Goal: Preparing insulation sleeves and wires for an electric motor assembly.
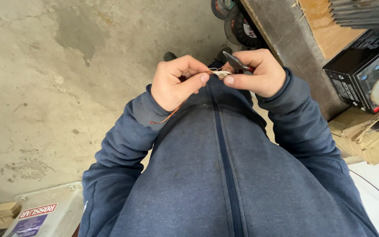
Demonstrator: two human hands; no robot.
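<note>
Head view, left to right: a grey metal box (pixel 49 208) lies on the concrete floor (pixel 44 87); the left hand (pixel 174 81) pinches thin orange wires (pixel 172 115) against the blue zipped jacket (pixel 216 166); the right hand (pixel 257 72) grips dark pliers (pixel 234 61) at the wire ends; a black battery (pixel 358 72) sits farthest right.

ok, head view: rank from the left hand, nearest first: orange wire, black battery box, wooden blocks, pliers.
1. orange wire: pinched in the left hand, trailing below it.
2. pliers: just right of it, gripped by the right hand.
3. black battery box: far right, on the bench.
4. wooden blocks: bottom left corner of the floor.
</note>
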